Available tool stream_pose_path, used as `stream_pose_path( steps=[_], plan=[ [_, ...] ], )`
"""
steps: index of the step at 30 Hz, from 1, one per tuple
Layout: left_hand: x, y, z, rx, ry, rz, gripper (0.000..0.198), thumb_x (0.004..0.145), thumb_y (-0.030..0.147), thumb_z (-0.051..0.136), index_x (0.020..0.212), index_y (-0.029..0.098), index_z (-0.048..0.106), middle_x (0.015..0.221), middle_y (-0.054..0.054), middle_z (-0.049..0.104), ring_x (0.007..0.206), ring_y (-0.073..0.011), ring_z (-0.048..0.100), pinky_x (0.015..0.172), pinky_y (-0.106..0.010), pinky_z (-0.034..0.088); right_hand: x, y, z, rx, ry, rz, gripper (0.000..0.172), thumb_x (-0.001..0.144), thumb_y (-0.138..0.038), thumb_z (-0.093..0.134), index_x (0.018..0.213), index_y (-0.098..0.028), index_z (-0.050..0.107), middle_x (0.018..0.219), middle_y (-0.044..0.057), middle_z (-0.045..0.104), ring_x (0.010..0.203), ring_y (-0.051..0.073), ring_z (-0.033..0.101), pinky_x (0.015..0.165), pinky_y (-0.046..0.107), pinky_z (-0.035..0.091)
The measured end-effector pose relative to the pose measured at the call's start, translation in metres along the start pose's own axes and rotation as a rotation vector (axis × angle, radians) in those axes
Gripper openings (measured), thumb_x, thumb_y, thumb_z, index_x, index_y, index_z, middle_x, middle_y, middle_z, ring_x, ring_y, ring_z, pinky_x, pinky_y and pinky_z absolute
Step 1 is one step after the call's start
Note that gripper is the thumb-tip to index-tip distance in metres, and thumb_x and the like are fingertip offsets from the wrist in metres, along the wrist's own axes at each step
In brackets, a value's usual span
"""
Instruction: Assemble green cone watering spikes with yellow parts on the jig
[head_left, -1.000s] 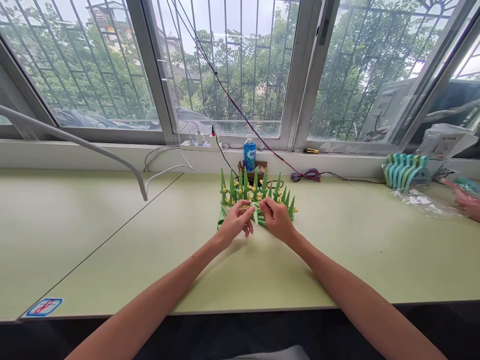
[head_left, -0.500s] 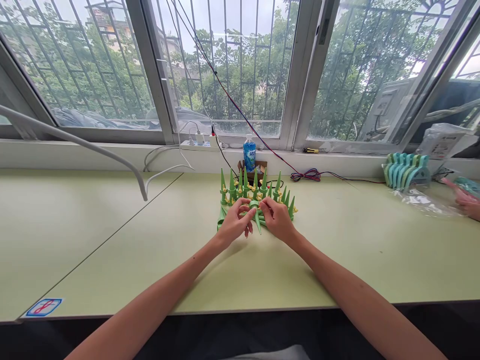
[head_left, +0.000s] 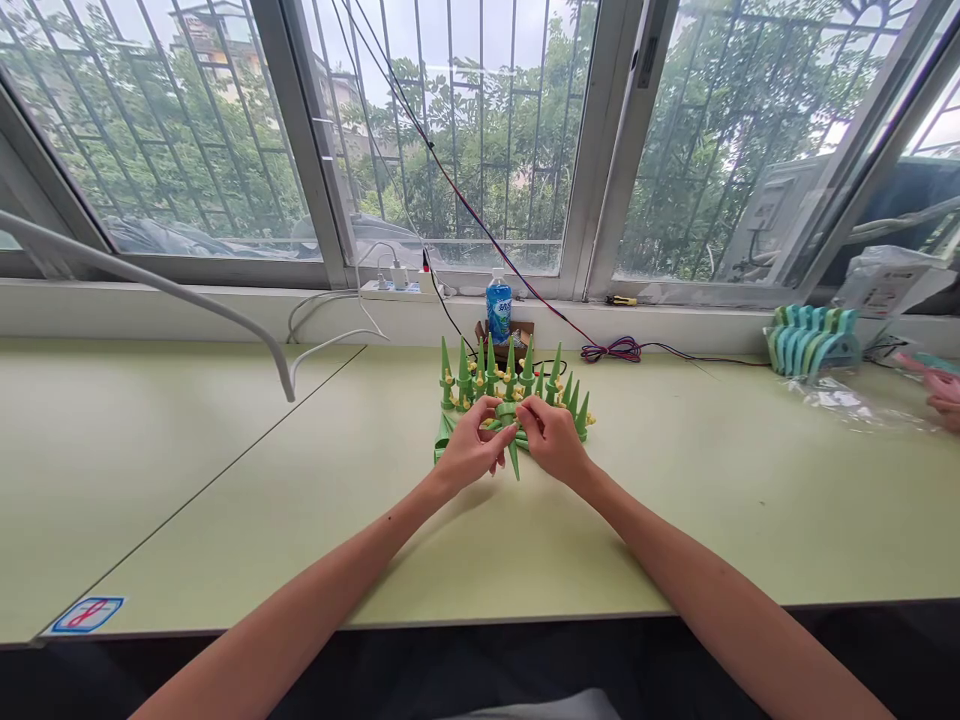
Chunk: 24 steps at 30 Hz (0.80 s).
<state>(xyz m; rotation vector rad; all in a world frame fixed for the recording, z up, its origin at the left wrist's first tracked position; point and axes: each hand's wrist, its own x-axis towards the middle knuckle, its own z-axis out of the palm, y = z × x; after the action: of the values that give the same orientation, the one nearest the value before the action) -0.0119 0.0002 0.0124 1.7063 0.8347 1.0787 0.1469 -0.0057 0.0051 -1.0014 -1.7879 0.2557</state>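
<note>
My left hand (head_left: pixel 470 447) and my right hand (head_left: pixel 553 437) meet over a green plastic spike (head_left: pixel 514 455) whose tip points down toward me. Both hands pinch its upper end, fingers curled and closed. Right behind them stands a cluster of upright green spikes with yellow parts (head_left: pixel 510 385) on the pale green table (head_left: pixel 300 500). More green pieces (head_left: pixel 442 438) lie flat under and beside my left hand.
A blue-labelled bottle (head_left: pixel 499 310) stands at the window ledge behind a small brown box. Red and black cables (head_left: pixel 615 350) run along the back. Teal stacked parts (head_left: pixel 810 340) and a plastic bag lie at right, where another person's hand (head_left: pixel 946 398) shows. A white lamp arm (head_left: pixel 150 285) reaches in from the left.
The green spike between my fingers has turned to point down and shifted slightly lower. Both hands stay together in the same spot. The other person's hand at right has drawn back a little.
</note>
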Motion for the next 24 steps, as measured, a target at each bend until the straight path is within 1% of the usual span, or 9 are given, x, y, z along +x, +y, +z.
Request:
stream_pose_path(
  steps=[4, 8, 12, 17, 24],
  plan=[
    [-0.0001, -0.0018, 0.0002, -0.007, -0.022, -0.005, 0.042, 0.078, 0.046, 0.065, 0.103, 0.021, 0.042, 0.071, 0.004, 0.053, 0.043, -0.0099, 0.056, 0.033, -0.02, 0.04, -0.0005, 0.0002, 0.0007, 0.003, -0.008, -0.005, 0.025, 0.095, -0.031, 0.041, 0.072, -0.02, 0.042, 0.056, -0.005, 0.039, 0.048, 0.009, 0.031, 0.049, 0.022, 0.025],
    [0.0004, -0.0028, 0.0003, -0.006, -0.014, 0.004, 0.042, 0.078, 0.046, 0.065, 0.102, 0.02, 0.042, 0.062, 0.005, 0.052, 0.042, -0.0106, 0.054, 0.033, -0.019, 0.038, -0.0005, 0.0007, 0.0007, -0.009, -0.007, -0.005, 0.025, 0.095, -0.031, 0.041, 0.073, -0.02, 0.043, 0.056, -0.005, 0.039, 0.049, 0.009, 0.032, 0.049, 0.022, 0.026],
    [0.0004, -0.0028, 0.0005, 0.005, -0.008, 0.012, 0.04, 0.078, 0.045, 0.065, 0.1, 0.021, 0.042, 0.051, 0.008, 0.048, 0.039, -0.011, 0.051, 0.034, -0.019, 0.038, -0.0005, 0.0012, 0.0011, -0.017, -0.011, -0.003, 0.025, 0.095, -0.031, 0.041, 0.073, -0.02, 0.043, 0.056, -0.005, 0.04, 0.049, 0.009, 0.032, 0.05, 0.022, 0.026],
    [-0.0002, -0.0011, 0.0005, 0.017, -0.009, 0.01, 0.038, 0.078, 0.045, 0.065, 0.097, 0.021, 0.042, 0.047, 0.008, 0.049, 0.039, -0.0117, 0.05, 0.035, -0.02, 0.038, -0.0004, 0.001, 0.0015, -0.022, -0.013, -0.004, 0.024, 0.095, -0.03, 0.041, 0.073, -0.02, 0.043, 0.056, -0.005, 0.04, 0.049, 0.01, 0.032, 0.05, 0.022, 0.026],
    [-0.0005, 0.0001, 0.0002, 0.021, -0.011, 0.007, 0.037, 0.078, 0.045, 0.066, 0.093, 0.021, 0.042, 0.045, 0.008, 0.05, 0.038, -0.012, 0.051, 0.036, -0.02, 0.037, -0.0011, 0.0006, 0.0009, -0.014, -0.023, 0.0, 0.023, 0.095, -0.03, 0.041, 0.074, -0.02, 0.044, 0.056, -0.005, 0.041, 0.049, 0.009, 0.033, 0.049, 0.022, 0.027]
  ],
)
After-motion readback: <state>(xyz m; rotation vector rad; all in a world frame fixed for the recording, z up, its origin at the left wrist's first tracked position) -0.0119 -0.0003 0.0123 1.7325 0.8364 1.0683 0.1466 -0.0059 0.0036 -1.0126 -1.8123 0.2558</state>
